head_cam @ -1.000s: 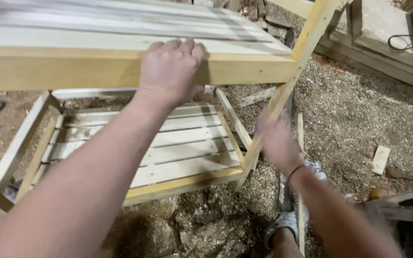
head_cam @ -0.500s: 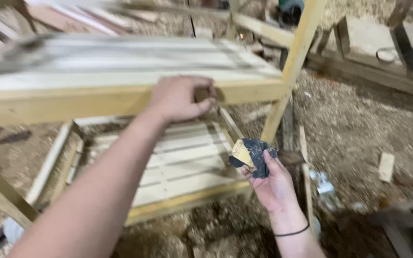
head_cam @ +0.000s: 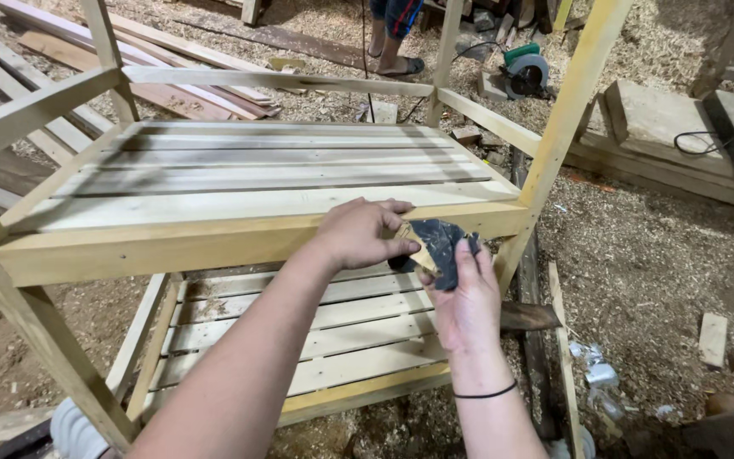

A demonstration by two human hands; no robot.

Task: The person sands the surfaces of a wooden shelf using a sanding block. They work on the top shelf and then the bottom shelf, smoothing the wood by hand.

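Sawdust floor (head_cam: pixel 656 255); hands on sandpaper (head_cam: pixel 437 248).

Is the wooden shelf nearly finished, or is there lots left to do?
It looks mostly built: the wooden shelf frame stands upright, with slats on both its upper and lower levels. Right now both hands, left and right, hold a worn piece of sandpaper at the front rail. The wood is bare, so smoothing probably remains.

I see no labels, signs or screens around me; the only packaging is a crumpled silvery wrapper (head_cam: pixel 598 372) lying in the sawdust by my right.
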